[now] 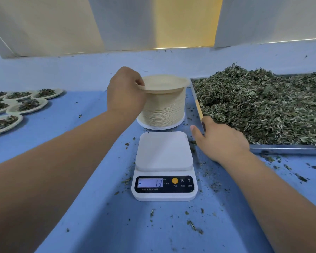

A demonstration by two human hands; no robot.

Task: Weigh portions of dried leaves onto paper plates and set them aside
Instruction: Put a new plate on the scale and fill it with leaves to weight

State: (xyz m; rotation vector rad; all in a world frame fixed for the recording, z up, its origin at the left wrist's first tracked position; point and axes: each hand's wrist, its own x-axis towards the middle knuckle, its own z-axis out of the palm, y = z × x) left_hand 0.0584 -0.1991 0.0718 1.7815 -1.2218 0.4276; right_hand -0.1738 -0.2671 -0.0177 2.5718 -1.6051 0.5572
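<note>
top paper plate [164, 84] pinched at its left rim, on the stack behind the scale.

left hand [125, 94] grasps that rim between thumb and fingers; plate is round, hollow side up, roughly level, sitting atop the plate stack [162, 110], whose long axis is upright. white scale [164, 152] just in front of the stack, pan bare, display [150, 182] reads -13. right hand [221, 141] rests on the left rim of the metal tray [285, 149], thumb outside it; fingers hidden, grip cannot be told. tray heaped with dried leaves [263, 106]. filled plates [27, 105] clustered far left. blue table [80, 143] flecked with leaf crumbs; pale wall panels behind.
</note>
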